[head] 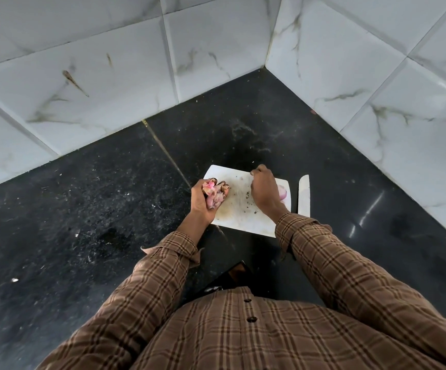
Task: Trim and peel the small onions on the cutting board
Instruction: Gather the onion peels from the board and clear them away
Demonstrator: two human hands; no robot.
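A white cutting board (239,212) lies on the black counter, dotted with small dark scraps. My left hand (203,200) hovers at the board's left edge, palm up, and grips a bunch of pink onion peels (215,194). My right hand (265,189) is over the board's right half, its fingertips pinched together near the far edge; what they pinch is too small to tell. A peeled purple onion (283,193) lies on the board just right of that hand, partly hidden by it.
A white knife (304,194) lies on the counter right of the board, blade pointing away. White marble-tiled walls meet in a corner behind. The black counter (96,209) carries small specks and crumbs.
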